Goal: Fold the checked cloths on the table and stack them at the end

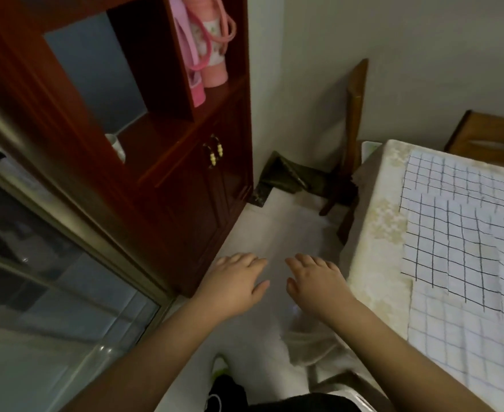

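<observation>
Hands off the bench, cloths lying to the right

Cabinet (131, 150) of dark red wood fills the left of the head view, with a glass door panel (45, 281) below it and pale floor (274, 233) running between it and the bench (375, 233). The bench stands at the right, under a cream patterned cover, with 2 wooden chairs (354, 120) near its far end.

On that cover lie the checked cloths (464, 233), white with dark grid lines. At least 2 layers show, one with a wider grid overlapping a finer one; how many there are in all I cannot tell, since they run out of view at the right edge. They look spread flat, so by my reading no fold has been made yet and nothing is stacked.

Both hands hover over the floor, apart from the bench and from each other. The left hand (235, 281) is palm down with fingers straight and loosely spread, holding nothing. The right hand (316, 281) is the same, empty and flat, just beside the bench's near left edge.

The cloths lie to the right of both hands and slightly ahead, their long side seeming to run away from the person along the bench. The right hand is clearly the nearer; a reach rightward over the bench edge would likely meet the cloth's left border first.
</observation>
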A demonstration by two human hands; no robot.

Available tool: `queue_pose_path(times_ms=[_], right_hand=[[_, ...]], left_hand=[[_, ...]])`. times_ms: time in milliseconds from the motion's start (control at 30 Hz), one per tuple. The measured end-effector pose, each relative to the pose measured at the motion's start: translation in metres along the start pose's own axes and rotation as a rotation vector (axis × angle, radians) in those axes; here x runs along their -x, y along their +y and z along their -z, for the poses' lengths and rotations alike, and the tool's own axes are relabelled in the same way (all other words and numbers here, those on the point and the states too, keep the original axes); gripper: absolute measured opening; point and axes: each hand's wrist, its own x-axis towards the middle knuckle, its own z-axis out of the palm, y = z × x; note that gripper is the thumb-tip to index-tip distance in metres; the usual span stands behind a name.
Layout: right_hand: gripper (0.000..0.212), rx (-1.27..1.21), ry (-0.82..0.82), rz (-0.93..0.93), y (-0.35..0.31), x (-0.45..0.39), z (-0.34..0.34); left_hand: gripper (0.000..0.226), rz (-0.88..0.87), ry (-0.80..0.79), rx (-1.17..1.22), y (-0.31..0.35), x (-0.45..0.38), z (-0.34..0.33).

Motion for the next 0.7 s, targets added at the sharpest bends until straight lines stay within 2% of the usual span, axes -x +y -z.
queue_pose_path(times_ms=[333, 700], right_hand=[[0.052, -0.052, 0.003, -0.274, -0.036, -0.061, 0.014], [0.048, -0.089, 0.033, -0.510, -0.012, -0.074, 0.021]], left_hand=[[0.054, -0.283, 0.023, -0.057, -0.081, -0.071, 0.031], [0.054, -0.523, -0.027, -0.123, -0.077, -0.144, 0.053]])
